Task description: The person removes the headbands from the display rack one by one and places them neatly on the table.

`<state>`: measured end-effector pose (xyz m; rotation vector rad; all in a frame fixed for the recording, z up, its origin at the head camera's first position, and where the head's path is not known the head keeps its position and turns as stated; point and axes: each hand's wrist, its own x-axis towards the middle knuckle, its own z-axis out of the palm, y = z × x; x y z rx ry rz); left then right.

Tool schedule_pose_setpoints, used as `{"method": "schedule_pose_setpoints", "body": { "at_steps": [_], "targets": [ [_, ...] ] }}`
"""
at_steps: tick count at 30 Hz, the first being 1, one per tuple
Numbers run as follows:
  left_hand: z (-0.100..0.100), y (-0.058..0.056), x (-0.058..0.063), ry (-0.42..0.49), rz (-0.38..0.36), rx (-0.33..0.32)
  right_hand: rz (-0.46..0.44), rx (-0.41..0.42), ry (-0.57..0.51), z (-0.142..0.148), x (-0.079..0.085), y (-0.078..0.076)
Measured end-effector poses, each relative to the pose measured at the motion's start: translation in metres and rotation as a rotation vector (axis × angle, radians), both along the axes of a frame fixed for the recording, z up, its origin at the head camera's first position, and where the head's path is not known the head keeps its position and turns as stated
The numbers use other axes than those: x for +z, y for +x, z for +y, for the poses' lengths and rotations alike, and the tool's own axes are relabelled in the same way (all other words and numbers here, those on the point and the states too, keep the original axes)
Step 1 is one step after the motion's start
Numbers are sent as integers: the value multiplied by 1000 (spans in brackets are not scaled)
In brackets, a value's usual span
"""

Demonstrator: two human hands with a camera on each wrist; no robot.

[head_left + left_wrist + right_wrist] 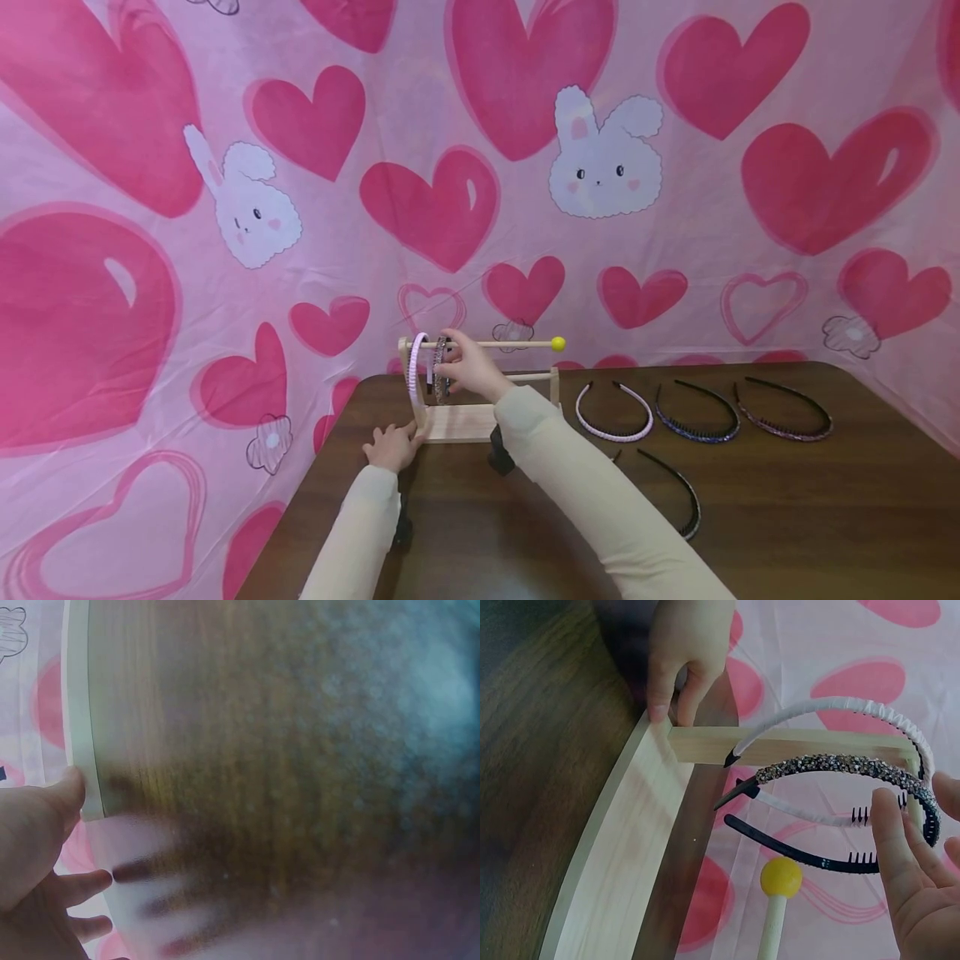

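Glittering headband [832, 763] on a wooden rack [457, 423], near the table's [787, 508] far-left corner.
Stone-crusted, black-tipped; right hand [474, 367] spread beside it, gripping nothing; left hand [392, 447] straight-fingered against the rack.

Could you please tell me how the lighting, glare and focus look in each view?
Head: soft light, the backdrop fairly crisp; left wrist: bluish glare at upper right, the table blurred, with dark reflections near the left hand; right wrist: headbands clear enough to show comb teeth, the upper left corner dim.
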<state>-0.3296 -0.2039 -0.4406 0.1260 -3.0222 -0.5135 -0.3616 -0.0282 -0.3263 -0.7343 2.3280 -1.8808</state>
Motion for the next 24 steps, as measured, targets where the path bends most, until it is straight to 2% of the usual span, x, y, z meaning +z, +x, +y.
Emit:
{"method": "schedule_pose_setpoints", "body": {
  "at_steps": [15, 19, 24],
  "targets": [
    [-2, -4, -3, 1, -19, 4, 55, -80, 38, -5, -3, -3],
    [-2, -6, -6, 4, -28, 7, 67, -79, 46, -4, -4, -4],
    [-3, -6, -7, 17, -36, 8, 28, -53, 11, 0, -2, -5]
  ]
}}
